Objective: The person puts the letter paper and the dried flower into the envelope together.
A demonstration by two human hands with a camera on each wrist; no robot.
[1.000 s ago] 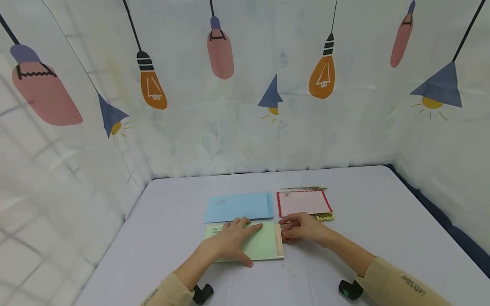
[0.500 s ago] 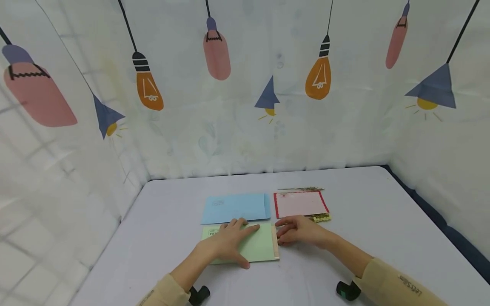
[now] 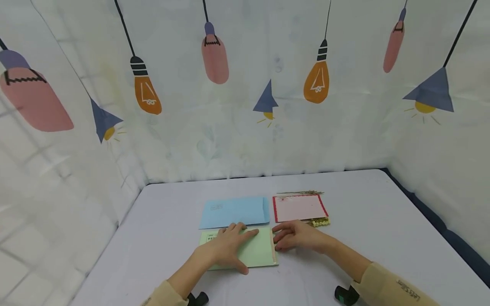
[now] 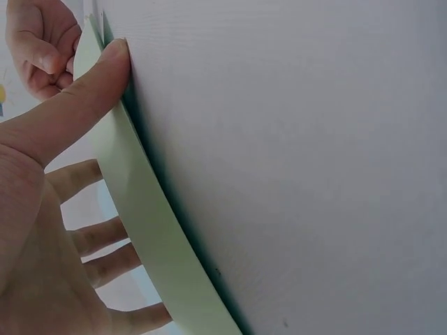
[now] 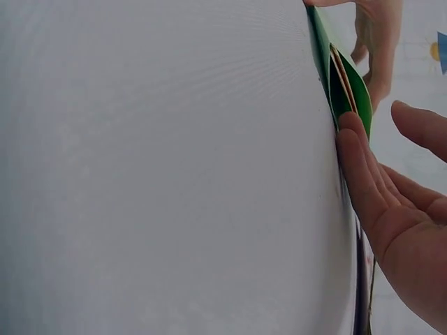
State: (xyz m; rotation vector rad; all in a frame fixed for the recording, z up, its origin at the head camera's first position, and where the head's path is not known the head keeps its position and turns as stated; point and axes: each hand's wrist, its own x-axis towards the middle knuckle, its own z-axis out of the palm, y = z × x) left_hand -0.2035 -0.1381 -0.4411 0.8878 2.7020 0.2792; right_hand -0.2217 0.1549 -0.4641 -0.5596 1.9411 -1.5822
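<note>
Under the left hand [image 3: 226,248], flat on the pale table [image 3: 383,221], lay the green envelope [image 3: 257,254], long axis running left to right across the body. Rested palm-down on the envelope's left and middle part, fingers straight and spread, thumb stretched along the near edge; seen the same in the left wrist view, left hand [image 4: 42,230] splayed on the green envelope [image 4: 150,230], thumb tip at its edge. Gripped nothing, only pressed.

Just right of that hand sat the envelope's open end, a tan strip of an inserted card [image 3: 273,250] showing at the mouth. Right at that mouth lay the right hand [image 3: 296,238], fingers loosely straight, fingertips touching the short right edge. From the right wrist view, right hand [image 5: 391,195] open with fingers [image 5: 356,164] against the slightly gaping mouth of the green envelope [image 5: 349,77], tan card [image 5: 343,80] edge visible inside; held nothing.

So: open end pointed toward the right hand, the nearer one to it; body of the envelope pinned by the left.

Beyond the left hand's fingertips, just apart, lay a blue envelope [image 3: 234,211]; beyond the right hand, a red-bordered pink card [image 3: 298,208], a yellow trim [image 3: 319,221] peeking from beneath its near right corner.
</note>
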